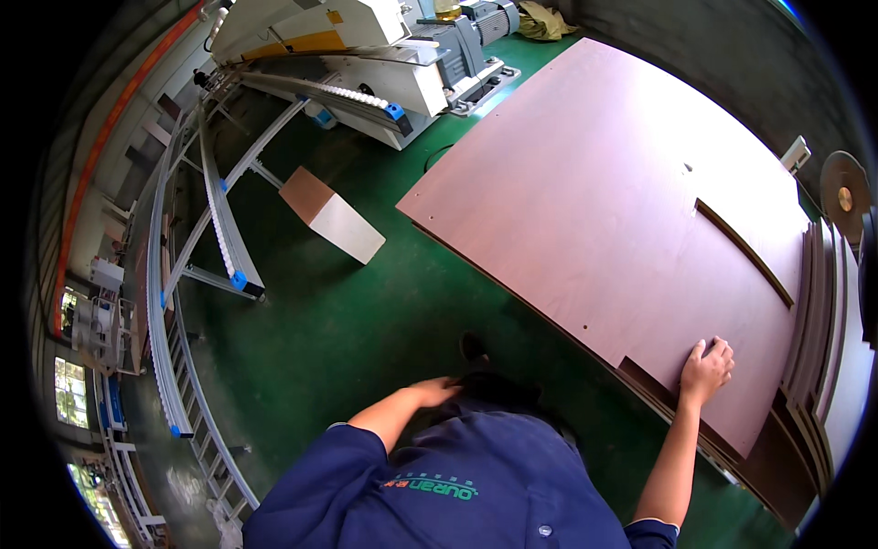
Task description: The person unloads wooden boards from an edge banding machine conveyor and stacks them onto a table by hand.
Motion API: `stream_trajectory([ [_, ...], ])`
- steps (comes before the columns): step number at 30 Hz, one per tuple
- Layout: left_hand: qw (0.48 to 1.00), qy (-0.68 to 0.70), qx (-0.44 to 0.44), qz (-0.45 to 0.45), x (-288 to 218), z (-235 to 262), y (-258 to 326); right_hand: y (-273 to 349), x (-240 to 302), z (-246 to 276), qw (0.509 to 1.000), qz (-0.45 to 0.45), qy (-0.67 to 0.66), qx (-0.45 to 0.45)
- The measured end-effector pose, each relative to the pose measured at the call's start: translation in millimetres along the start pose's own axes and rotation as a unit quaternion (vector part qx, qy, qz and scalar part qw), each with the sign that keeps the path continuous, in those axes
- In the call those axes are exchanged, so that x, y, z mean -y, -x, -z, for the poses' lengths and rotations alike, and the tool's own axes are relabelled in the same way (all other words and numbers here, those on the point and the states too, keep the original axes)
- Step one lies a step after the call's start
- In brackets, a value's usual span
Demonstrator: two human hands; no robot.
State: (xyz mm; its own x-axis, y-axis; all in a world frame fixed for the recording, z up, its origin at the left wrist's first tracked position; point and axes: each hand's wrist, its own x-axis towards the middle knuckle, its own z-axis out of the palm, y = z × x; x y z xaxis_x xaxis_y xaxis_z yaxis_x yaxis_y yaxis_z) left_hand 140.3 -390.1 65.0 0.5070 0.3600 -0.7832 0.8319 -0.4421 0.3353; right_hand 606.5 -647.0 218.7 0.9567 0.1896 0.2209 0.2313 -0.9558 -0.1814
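Observation:
My right hand [706, 371] rests on a large pinkish-brown board [567, 192], near its front edge and close to a cut-out. Its fingers are bent and a little apart, with nothing seen in them. The board lies flat and has small holes and a long narrow slot [745, 252]. My left hand [434, 392] is down by my waist, beside the front of my dark blue shirt [494, 457]. Its fingertips are hard to make out against the dark clothing, so its grip does not show.
More boards [823, 339] stand on edge to the right. A box-shaped block [343, 224] sits on the green floor [366, 320]. Roller rails [219, 224] on metal frames run along the left. A white machine [412, 96] with a grey motor [494, 20] stands at the back.

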Motion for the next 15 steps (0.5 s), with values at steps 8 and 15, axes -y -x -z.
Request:
stream_trajectory([
  [8,0.993,0.044,-0.01,0.111,65,-21,-21,2,-17,19,0.998,0.002,-0.017,-0.061],
  [15,0.998,-0.05,-0.033,0.033,-11,-25,-51,8,4,-2,0.998,0.003,-0.066,-0.026],
])
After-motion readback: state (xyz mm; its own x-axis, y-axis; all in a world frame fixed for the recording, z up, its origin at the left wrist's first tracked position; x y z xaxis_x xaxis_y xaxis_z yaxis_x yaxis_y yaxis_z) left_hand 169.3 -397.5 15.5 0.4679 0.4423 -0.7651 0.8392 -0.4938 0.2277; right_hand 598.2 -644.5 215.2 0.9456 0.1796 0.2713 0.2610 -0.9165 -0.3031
